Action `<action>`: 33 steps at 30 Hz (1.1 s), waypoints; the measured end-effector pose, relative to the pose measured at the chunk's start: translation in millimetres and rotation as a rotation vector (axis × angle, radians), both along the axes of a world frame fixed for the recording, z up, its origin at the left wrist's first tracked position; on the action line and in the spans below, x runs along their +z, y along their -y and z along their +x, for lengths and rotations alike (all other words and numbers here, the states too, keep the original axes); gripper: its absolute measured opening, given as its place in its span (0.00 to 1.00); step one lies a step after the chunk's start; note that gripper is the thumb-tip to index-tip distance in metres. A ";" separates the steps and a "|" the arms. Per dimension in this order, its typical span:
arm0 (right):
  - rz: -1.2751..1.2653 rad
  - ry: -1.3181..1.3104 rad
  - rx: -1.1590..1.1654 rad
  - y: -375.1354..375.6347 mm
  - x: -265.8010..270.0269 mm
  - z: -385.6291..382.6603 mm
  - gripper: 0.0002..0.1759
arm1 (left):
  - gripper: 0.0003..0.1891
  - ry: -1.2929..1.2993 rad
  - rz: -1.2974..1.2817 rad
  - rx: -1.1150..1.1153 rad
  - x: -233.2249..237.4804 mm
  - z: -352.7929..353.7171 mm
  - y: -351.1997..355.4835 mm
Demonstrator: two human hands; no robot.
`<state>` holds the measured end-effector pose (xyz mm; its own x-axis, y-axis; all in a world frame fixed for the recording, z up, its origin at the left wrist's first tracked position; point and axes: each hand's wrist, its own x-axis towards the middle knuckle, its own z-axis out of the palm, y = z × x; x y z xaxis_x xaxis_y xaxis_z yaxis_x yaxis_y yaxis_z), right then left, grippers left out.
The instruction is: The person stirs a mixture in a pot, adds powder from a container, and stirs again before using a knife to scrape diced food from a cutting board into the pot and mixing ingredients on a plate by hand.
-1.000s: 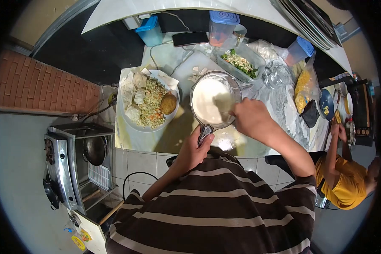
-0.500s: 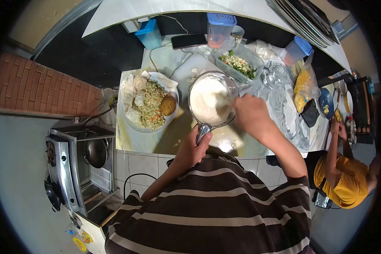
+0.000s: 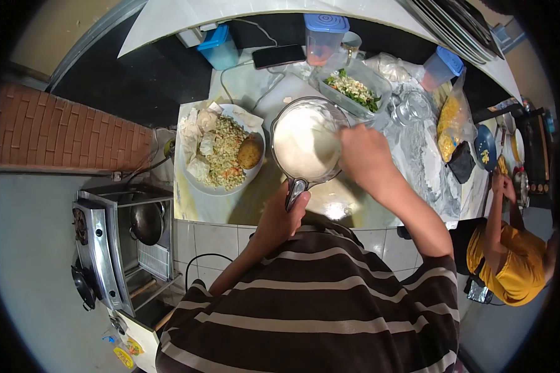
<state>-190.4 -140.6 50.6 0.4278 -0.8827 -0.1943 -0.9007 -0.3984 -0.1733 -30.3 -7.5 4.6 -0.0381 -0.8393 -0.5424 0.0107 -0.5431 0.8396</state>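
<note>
My left hand [image 3: 284,213] is wrapped round the handle of a saucepan [image 3: 274,152], which is held over the near part of the counter. Creamy white batter [image 3: 302,143] fills much of it. Over the pan's right rim, my right hand [image 3: 366,154] is closed in a fist; whatever it grips is hidden by the fingers and blur. Left of the pan, a white plate [image 3: 204,186] carries chopped vegetable filling [image 3: 226,152], pale crumpled pieces and a round brown item [image 3: 249,153]. Behind the pan is a clear plastic box [image 3: 370,112] with chopped greens.
A phone [image 3: 279,56] and lidded containers [image 3: 326,37] line the back of the marble counter [image 3: 410,161]. A glass dish [image 3: 409,110] and a bag of yellow food [image 3: 448,121] lie right. A stove [image 3: 99,248] stands left. A co-worker in yellow [image 3: 510,264] works far right.
The saucepan has shifted slightly left and back. My right hand has moved a little up and left at its rim, while my left hand keeps its grip on the handle.
</note>
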 end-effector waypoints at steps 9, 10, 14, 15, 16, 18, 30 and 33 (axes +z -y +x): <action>0.040 -0.001 0.013 0.5 8.7 3.9 0.12 | 0.10 0.030 -0.033 0.034 -12.9 1.4 -1.1; 0.042 0.001 0.031 -6.6 9.4 3.2 0.12 | 0.10 0.065 -0.075 0.027 -16.0 -0.1 -1.8; 0.133 -0.028 0.253 -2.6 -5.1 -6.1 0.09 | 0.10 -0.006 -0.027 -0.006 -18.8 -7.1 -0.9; 0.070 0.053 0.169 5.4 -8.9 -3.9 0.09 | 0.10 -0.013 -0.025 -0.016 -19.8 -8.7 -1.1; 0.001 0.133 0.087 9.8 -7.4 -1.0 0.10 | 0.10 -0.003 -0.031 -0.005 -20.6 -8.8 0.4; -0.024 0.223 0.036 4.0 9.7 -6.8 0.11 | 0.10 0.006 -0.041 0.010 -20.6 -8.4 4.6; -0.133 0.805 0.286 -7.8 -8.1 -29.4 0.10 | 0.11 -0.042 -0.024 0.024 -21.3 -7.5 0.5; -0.265 0.706 0.346 -3.6 -13.3 -42.2 0.08 | 0.11 -0.014 0.002 0.023 -18.2 -9.2 -1.5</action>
<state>-232.6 -137.0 37.3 0.6267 -0.6580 0.4175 -0.4345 -0.7398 -0.5137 -39.5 -6.0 -13.6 -0.0265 -0.8387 -0.5439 0.0351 -0.5445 0.8380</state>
